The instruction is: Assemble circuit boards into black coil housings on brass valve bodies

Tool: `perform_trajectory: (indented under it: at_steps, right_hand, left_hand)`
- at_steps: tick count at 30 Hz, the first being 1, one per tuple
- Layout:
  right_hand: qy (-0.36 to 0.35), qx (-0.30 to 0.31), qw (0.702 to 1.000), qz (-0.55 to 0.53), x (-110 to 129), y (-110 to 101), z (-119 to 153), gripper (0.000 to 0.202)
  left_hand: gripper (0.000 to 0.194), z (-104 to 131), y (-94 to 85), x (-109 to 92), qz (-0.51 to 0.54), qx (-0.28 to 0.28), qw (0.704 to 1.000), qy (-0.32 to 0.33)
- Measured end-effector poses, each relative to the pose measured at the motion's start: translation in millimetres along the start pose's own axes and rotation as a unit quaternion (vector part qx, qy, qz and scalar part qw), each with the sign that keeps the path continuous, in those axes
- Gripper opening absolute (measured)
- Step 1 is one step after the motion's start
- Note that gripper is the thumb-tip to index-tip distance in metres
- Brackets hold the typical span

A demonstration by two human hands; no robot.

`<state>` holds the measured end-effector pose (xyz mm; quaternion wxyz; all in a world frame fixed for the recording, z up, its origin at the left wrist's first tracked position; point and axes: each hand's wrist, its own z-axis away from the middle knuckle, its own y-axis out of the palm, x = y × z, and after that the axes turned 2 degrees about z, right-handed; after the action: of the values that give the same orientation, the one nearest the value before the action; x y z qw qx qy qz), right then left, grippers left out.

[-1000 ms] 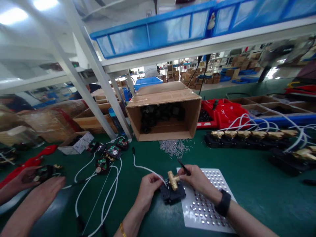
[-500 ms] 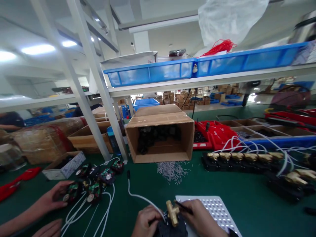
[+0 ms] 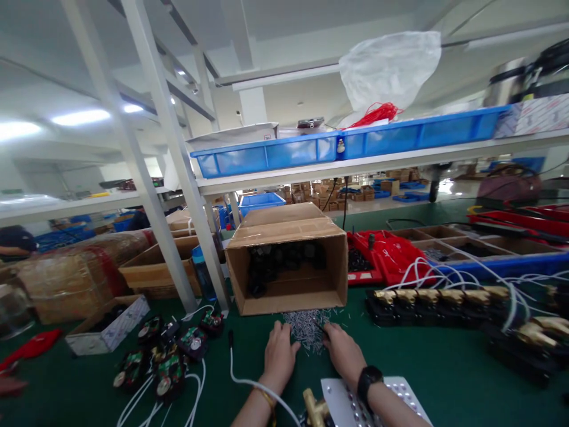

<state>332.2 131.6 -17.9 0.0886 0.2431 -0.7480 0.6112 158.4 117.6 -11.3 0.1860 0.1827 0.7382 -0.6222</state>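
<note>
A loose pile of small silvery screws or pins [image 3: 306, 332] lies on the green table just before the cardboard box. My left hand [image 3: 280, 351] rests at the pile's left edge, thumb apart from stretched fingers, holding nothing visible. At the right edge, my right hand [image 3: 344, 353] is closed on a thin dark tool [image 3: 318, 325] whose tip points into the pile; its exact kind is unclear. Below and between my forearms sits a brass T-shaped fitting [image 3: 315, 409] on a black unit, partly cut off by the frame. A white cable [image 3: 258, 385] runs to it, passing my left wrist.
The open cardboard box [image 3: 288, 302] holds black parts. Beneath my right forearm lies a white dimpled tray [image 3: 402, 391]. Black units with brass fittings [image 3: 438, 305] line the right. Open units with circuit boards [image 3: 169, 370] sit left. Another person's hand [image 3: 12, 387] shows at the far left.
Both my hands have left the black unit with the brass fitting and moved forward to the pile. The other person's hands have withdrawn left from the circuit-board units. The view has tilted up slightly.
</note>
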Motion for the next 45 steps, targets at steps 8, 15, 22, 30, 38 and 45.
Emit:
perform_trajectory:
  at_steps: [8,15,22,30,38,45]
  right_hand:
    - [-0.014,-0.026,0.999,0.017,-20.6,-17.7,9.4,0.022]
    - [-0.004,-0.019,1.0,0.001,-27.1,-24.0,9.7,0.021]
    - [0.031,0.024,0.995,-0.094,-20.8,-44.8,17.8,0.017]
    - [0.088,0.129,0.934,-0.323,8.2,-47.9,108.7,0.023]
    - [0.044,0.031,0.97,-0.238,26.3,-21.0,138.4,0.009]
    - [-0.044,-0.001,0.98,-0.195,21.6,-18.3,144.6,0.009]
  left_hand:
    - [0.015,-13.6,11.7,1.6,0.002,0.006,1.0,0.005]
    - [0.018,-14.9,7.5,3.6,0.141,-0.043,0.989,0.001]
    - [0.013,42.8,-11.5,33.2,0.334,-0.046,0.933,-0.126]
    - [0.024,178.7,-21.3,10.6,0.464,-0.127,0.849,-0.221]
    - [0.01,192.7,-5.5,-20.5,0.25,-0.155,0.956,-0.013]
    - [0.01,191.8,0.2,-14.3,0.16,-0.175,0.971,0.041]
